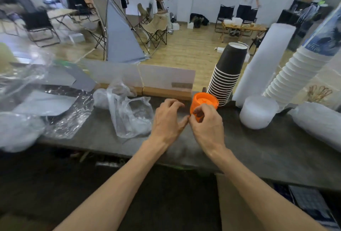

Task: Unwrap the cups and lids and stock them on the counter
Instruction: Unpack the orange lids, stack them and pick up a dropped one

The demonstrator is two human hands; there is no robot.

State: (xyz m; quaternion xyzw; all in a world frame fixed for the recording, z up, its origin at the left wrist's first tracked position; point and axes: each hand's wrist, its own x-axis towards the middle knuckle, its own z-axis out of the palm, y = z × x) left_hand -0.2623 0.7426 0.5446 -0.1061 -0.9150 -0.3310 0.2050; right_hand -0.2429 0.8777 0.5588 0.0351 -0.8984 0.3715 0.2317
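1 head-worn wide-angle view, facing forward and down, close over the counter [249,149].

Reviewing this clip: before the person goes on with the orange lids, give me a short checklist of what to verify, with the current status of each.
1. Right hand has a firm hold on the orange lids: ok, fingers pinch the near edge of the stack.
2. Left hand free to help: ok, fingers loosely curled, holding nothing, thumb meeting the right hand.
3. Wrap fully off the orange lids: cannot tell, any film is too clear to see.
4. Counter has bare room near the stack: ok.
5. Black cup stack safe from a knock: not ok, it leans and stands right behind the lids.
6. Loose plastic bag out of the way: ok, lying left of both hands.
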